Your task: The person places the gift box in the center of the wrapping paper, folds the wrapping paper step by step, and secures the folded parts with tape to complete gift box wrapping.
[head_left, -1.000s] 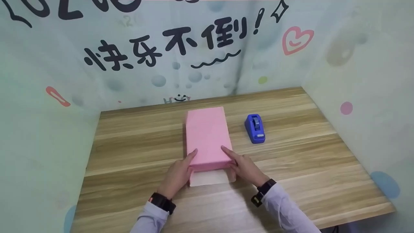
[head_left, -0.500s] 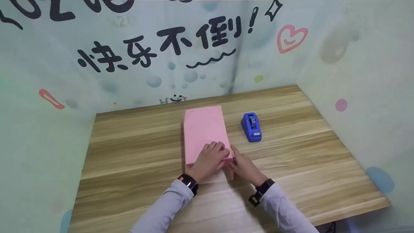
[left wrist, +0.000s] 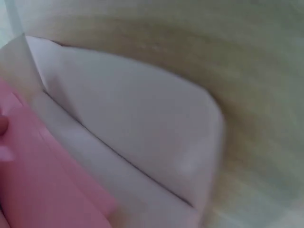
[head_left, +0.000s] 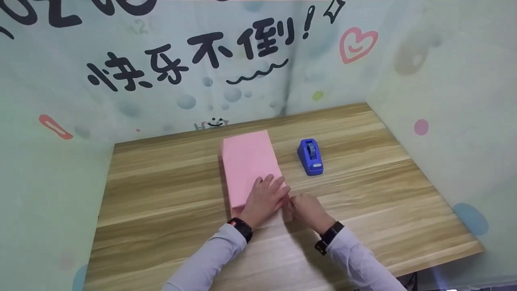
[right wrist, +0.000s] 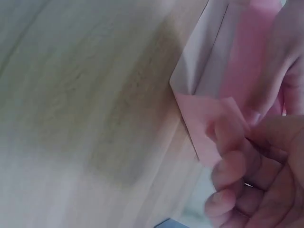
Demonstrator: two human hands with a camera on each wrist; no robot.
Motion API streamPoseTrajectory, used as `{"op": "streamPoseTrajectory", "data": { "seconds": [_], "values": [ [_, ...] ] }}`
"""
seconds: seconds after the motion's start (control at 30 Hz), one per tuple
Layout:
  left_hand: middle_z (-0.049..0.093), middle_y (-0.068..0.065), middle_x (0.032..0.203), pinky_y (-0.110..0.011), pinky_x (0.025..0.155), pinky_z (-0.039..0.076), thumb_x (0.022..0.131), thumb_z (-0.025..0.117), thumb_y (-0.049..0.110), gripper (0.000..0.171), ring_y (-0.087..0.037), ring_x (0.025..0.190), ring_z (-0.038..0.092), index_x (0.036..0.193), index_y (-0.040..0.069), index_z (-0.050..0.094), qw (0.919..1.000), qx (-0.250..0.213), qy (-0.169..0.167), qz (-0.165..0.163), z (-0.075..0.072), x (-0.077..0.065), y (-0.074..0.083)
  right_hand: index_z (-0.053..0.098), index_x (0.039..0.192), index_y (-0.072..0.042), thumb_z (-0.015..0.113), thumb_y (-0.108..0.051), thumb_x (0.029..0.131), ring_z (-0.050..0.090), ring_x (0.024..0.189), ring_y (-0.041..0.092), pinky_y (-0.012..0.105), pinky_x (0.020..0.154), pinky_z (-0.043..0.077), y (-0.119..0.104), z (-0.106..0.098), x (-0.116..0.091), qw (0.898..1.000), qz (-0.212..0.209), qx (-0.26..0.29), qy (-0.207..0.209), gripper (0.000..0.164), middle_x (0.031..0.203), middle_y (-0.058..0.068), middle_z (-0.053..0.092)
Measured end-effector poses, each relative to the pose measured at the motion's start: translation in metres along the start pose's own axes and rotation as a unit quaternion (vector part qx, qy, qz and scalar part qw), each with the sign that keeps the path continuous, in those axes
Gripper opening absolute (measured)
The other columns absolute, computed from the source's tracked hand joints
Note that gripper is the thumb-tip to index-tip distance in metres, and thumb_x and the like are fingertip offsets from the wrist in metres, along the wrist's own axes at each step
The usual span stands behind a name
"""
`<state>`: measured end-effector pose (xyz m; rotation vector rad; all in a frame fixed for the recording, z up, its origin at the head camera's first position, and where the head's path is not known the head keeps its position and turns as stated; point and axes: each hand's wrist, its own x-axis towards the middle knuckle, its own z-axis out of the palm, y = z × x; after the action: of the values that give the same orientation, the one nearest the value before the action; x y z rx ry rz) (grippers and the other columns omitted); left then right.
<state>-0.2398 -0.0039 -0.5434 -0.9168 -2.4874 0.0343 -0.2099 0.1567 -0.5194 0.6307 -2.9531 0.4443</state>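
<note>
A box wrapped in pink paper [head_left: 248, 161] lies lengthwise on the table. At its near end, a flap showing the paper's white inner side [left wrist: 137, 109] spreads over the tabletop, creased along the box. My left hand [head_left: 264, 198] rests across the near right corner of the box, fingers spread over the top; its thumb presses the pink end fold in the right wrist view. At that corner, my right hand [head_left: 310, 210] pinches a pink side fold [right wrist: 202, 118] between thumb and curled forefinger. The left hand covers much of the flap in the head view.
A blue tape dispenser [head_left: 311, 157] stands on the wooden table [head_left: 161, 182] to the right of the box. Printed fabric walls [head_left: 226, 97] border the table at the back and both sides.
My left hand has come from the box's left near corner over to the right corner and spread its fingers on top. The right hand's thumb has left the top, and its fingers now pinch the fold.
</note>
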Motion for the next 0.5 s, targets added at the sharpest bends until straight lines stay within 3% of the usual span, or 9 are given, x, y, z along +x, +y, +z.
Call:
{"op": "streamPoseTrajectory", "data": {
  "seconds": [0.2, 0.33, 0.5],
  "values": [
    [0.051, 0.002, 0.129, -0.044, 0.092, 0.040, 0.088, 0.056, 0.039, 0.028, -0.024, 0.118, 0.047, 0.115, 0.030, 0.055, 0.9999, 0.007, 0.002, -0.011, -0.003, 0.001, 0.002, 0.050, 0.050, -0.007, 0.055, -0.006, 0.081, 0.047, 0.041, 0.022, 0.037, 0.040, 0.042, 0.004, 0.007, -0.014, 0.999, -0.016, 0.014, -0.029, 0.031, 0.043, 0.006, 0.048],
    [0.049, 0.004, 0.133, -0.043, 0.094, 0.039, 0.090, 0.053, 0.042, 0.036, -0.022, 0.122, 0.045, 0.124, 0.030, 0.052, 0.9993, 0.031, -0.018, -0.012, -0.005, -0.002, 0.002, 0.055, 0.053, -0.008, 0.057, -0.007, 0.079, 0.048, 0.043, 0.017, 0.031, 0.042, 0.041, 0.010, 0.004, -0.018, 0.997, -0.035, 0.047, -0.053, 0.025, 0.047, 0.003, 0.052],
    [0.047, 0.005, 0.135, -0.039, 0.098, 0.038, 0.092, 0.046, 0.049, 0.046, -0.018, 0.125, 0.044, 0.130, 0.021, 0.045, 0.9969, 0.071, -0.029, -0.018, -0.005, -0.004, 0.003, 0.066, 0.071, -0.005, 0.056, -0.013, 0.089, 0.049, 0.053, 0.009, 0.023, 0.051, 0.043, 0.027, -0.006, -0.009, 0.977, -0.030, 0.163, -0.134, 0.023, 0.060, 0.002, 0.058]
  ]
}}
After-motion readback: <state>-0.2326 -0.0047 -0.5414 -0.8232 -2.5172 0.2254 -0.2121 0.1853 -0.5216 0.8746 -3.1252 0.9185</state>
